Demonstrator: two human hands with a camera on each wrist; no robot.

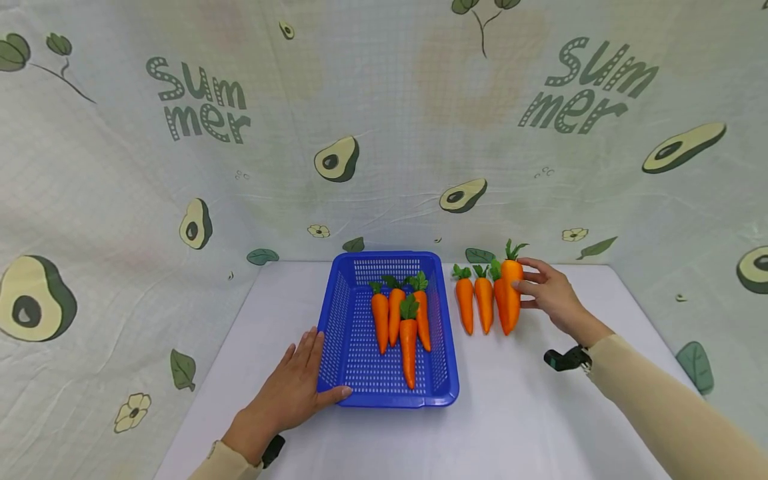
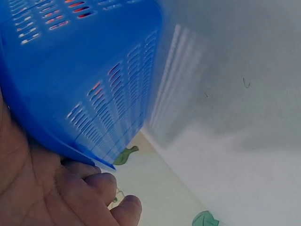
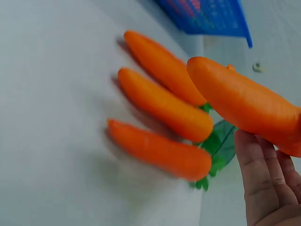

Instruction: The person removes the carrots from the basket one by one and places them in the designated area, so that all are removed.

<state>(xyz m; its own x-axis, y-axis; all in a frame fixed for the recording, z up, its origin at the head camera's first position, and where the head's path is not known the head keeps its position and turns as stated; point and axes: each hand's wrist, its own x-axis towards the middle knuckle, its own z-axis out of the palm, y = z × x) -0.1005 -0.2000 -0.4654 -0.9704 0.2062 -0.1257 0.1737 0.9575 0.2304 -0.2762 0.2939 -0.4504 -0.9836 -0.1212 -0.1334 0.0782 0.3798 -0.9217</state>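
Observation:
My right hand (image 1: 549, 293) grips an orange carrot (image 1: 512, 287) with a green leafy top, thumb on one side and fingers on the other. In the right wrist view the carrot (image 3: 244, 101) is raised above the table. Three more carrots lie in a row beside it, among them one carrot (image 1: 465, 303) nearest the basket; the held one partly covers its neighbour. My left hand (image 1: 294, 383) rests against the near left corner of a blue plastic basket (image 1: 336, 333), fingers straight along its side and thumb over the front rim.
Several carrots, including a front one (image 1: 408, 353), lie inside the basket with their tops pointing away. The white table (image 1: 516, 413) ends at a cloth backdrop (image 1: 396, 120) printed with avocados, which also rises on both sides.

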